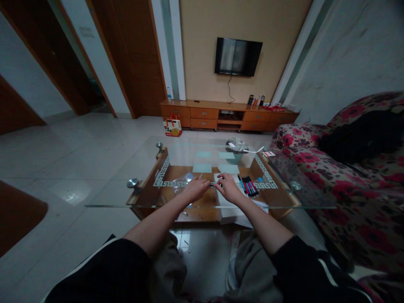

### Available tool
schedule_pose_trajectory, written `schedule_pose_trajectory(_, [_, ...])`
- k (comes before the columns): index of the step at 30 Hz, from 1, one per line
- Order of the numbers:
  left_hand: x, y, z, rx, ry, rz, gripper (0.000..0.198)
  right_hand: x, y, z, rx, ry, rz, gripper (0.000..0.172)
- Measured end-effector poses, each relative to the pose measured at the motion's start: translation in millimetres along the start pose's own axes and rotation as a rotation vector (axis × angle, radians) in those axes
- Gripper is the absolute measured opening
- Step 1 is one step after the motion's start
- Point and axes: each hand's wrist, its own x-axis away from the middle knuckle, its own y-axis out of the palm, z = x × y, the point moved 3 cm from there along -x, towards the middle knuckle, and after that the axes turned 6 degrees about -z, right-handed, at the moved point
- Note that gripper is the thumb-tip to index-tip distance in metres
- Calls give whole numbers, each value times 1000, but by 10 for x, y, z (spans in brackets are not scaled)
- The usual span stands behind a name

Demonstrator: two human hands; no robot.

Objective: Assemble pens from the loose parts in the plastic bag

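Note:
Over the near part of the glass table (110,185), my left hand (196,189) and my right hand (227,187) are close together. Between them is a slim dark pen (211,185), pinched from both sides by the fingers; most of it is hidden. To the right of my right hand lies a row of several pens (248,186) with black, pink and blue parts. A crumpled clear plastic bag (180,183) is left of my left hand. Under my right hand a white box (227,212) shows, partly seen through the glass.
A blue round object (260,179) sits right of the pens. Behind the table stands a lined waste basket (235,156). Metal glass supports (133,183) rise at the table's sides. A flowered sofa (353,181) is on the right, a TV cabinet (205,113) at the back.

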Motion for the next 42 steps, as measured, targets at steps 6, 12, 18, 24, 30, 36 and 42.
schedule_pose_trajectory(6, [-6,18,-14,2,-9,1,12,32,-25,-29,-22,-14,-3,24])
schedule_pose_trajectory(12, [-9,31,-8,2,-15,-7,10,2,48,57,6,17,-6,25])
schedule_pose_trajectory(18, [1,33,-23,9,-30,-22,10,8,13,40,-83,-29,39,11])
schedule_pose_trajectory(24, [-9,39,-23,11,-38,-40,9,-4,-33,16,-133,-60,69,11])
schedule_pose_trajectory(30, [-27,62,-10,13,-43,-61,13,-3,-65,1,-161,-76,96,12])
schedule_pose_trajectory(36, [2,48,-6,25,-55,-74,17,-9,-75,-22,-174,-80,92,13])
schedule_pose_trajectory(42, [21,34,-11,36,-59,-73,16,-18,-62,-21,-215,-89,98,13])
